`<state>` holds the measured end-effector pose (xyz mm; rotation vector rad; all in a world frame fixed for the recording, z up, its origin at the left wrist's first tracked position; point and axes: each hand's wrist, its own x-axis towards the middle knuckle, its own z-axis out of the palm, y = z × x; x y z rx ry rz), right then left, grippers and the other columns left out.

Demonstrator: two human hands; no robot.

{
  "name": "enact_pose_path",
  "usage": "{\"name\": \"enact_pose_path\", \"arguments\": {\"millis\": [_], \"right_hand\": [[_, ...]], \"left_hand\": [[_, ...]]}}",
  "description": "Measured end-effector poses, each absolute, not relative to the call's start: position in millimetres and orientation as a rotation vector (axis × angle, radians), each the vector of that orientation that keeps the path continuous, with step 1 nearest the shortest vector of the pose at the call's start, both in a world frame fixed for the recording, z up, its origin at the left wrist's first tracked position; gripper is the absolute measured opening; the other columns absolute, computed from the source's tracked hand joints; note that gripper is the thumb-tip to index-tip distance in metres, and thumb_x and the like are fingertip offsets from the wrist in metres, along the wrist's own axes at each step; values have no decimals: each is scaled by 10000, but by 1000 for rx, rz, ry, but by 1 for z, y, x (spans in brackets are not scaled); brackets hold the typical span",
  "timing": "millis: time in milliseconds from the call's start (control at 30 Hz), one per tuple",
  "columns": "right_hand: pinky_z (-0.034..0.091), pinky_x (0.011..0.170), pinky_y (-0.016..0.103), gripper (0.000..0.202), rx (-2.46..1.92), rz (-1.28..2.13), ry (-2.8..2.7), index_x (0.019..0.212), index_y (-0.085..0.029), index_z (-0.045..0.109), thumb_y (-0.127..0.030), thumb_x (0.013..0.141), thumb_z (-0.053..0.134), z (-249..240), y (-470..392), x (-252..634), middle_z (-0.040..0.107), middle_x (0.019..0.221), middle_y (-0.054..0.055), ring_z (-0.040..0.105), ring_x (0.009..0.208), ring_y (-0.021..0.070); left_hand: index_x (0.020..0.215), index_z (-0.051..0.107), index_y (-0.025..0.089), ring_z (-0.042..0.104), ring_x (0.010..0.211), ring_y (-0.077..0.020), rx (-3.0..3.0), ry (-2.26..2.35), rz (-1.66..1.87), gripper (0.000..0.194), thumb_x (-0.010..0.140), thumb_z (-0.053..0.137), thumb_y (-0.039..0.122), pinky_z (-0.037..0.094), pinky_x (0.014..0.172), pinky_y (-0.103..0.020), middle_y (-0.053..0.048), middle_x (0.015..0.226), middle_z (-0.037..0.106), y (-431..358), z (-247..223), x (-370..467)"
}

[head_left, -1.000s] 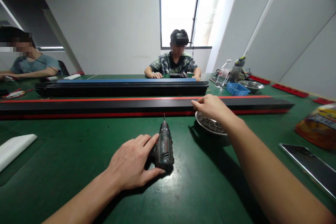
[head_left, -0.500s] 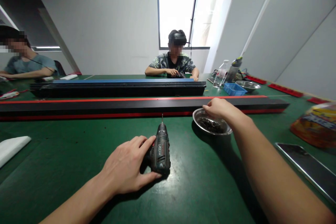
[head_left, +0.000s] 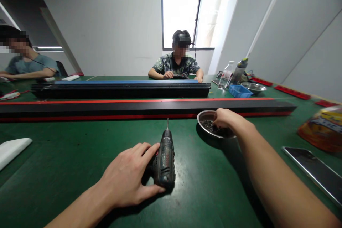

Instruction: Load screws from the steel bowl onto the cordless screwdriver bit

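Observation:
A dark power drill (head_left: 165, 162) lies on the green table (head_left: 203, 196), its bit pointing away toward a long black bar with red edges (head_left: 149, 108). Thumb and fingers of my left hand (head_left: 128, 174) are wrapped round the drill from its left side. My right hand (head_left: 227, 118) reaches into a round metal bowl (head_left: 201, 114) of small dark screws (head_left: 208, 124). Its fingers are bent together among the screws, and whatever they pinch is hidden. The bowl stands close to the near edge of the bar.
Behind lies another long black bar with a blue strip (head_left: 120, 87). Two people (head_left: 177, 62) sit beyond. At right are a phone (head_left: 312, 171), an orange bag (head_left: 322, 128), a blue basket (head_left: 240, 91) and bottles (head_left: 227, 74). White foam (head_left: 14, 151) lies left.
My right hand has gone from the bowl's far rim down into the screws. My left hand and the drill appear slightly lower and further right. The person opposite has moved a hand.

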<state>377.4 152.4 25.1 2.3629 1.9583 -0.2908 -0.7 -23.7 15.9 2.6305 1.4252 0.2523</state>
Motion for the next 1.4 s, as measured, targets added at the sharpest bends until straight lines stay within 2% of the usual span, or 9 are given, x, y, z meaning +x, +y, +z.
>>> {"name": "enact_pose_path", "arguments": {"millis": [233, 433, 600, 700, 900, 1033, 1233, 1400], "right_hand": [[547, 740, 330, 262, 2327, -276, 1989, 1060, -188, 868, -191, 822, 761, 37, 153, 378, 809, 994, 171, 776, 866, 285], [519, 695, 272, 133, 2338, -262, 2236, 908, -170, 876, -235, 836, 785, 58, 145, 358, 815, 873, 133, 762, 822, 249], [522, 705, 260, 162, 2325, -467, 2549, 903, -166, 875, -260, 918, 745, 68, 136, 318, 816, 820, 93, 750, 760, 211], [539, 775, 276, 174, 2285, -456, 2695, 916, -171, 878, -276, 943, 742, 57, 131, 288, 828, 850, 97, 765, 791, 226], [553, 934, 317, 208, 2252, -440, 2857, 1040, -196, 884, -238, 991, 686, 12, 125, 242, 844, 1068, 128, 794, 1043, 297], [555, 997, 337, 250, 2305, -528, 2901, 1099, -187, 875, -251, 1025, 645, -18, 126, 237, 831, 1153, 127, 782, 1120, 305], [573, 960, 300, 231, 2333, -855, 2952, 1063, -192, 876, -251, 1017, 658, -46, 135, 244, 841, 1120, 96, 797, 1072, 261], [572, 949, 319, 227, 2302, -877, 2969, 1059, -189, 875, -267, 1009, 668, -50, 139, 245, 843, 1104, 96, 797, 1062, 270]], "left_hand": [[1535, 508, 208, 689, 1152, -358, 2648, 1412, 262, 869, 838, 765, 657, 599, 994, -547, -154, 1368, 655, -26, 13, -3], [1543, 499, 212, 687, 1164, -361, 2654, 1390, 261, 896, 816, 788, 648, 600, 993, -537, -152, 1381, 654, -24, 12, -2], [1557, 480, 212, 682, 1171, -359, 2650, 1355, 257, 929, 803, 806, 646, 591, 1009, -540, -142, 1387, 651, -24, 10, -5], [1560, 470, 225, 678, 1183, -360, 2657, 1328, 251, 935, 801, 809, 652, 586, 1015, -540, -141, 1401, 644, -25, 9, -7], [1571, 447, 239, 676, 1190, -359, 2667, 1320, 258, 954, 800, 811, 667, 582, 1021, -533, -137, 1405, 640, -24, 7, -6], [1573, 444, 233, 674, 1189, -360, 2673, 1310, 258, 959, 802, 804, 676, 581, 1021, -531, -143, 1403, 640, -22, 5, -6], [1563, 465, 221, 675, 1195, -365, 2672, 1307, 281, 966, 789, 814, 683, 583, 1020, -533, -148, 1398, 643, -24, 5, -7], [1559, 468, 216, 674, 1195, -364, 2673, 1306, 284, 971, 781, 826, 674, 584, 1018, -535, -151, 1402, 643, -24, 5, -7]]}}
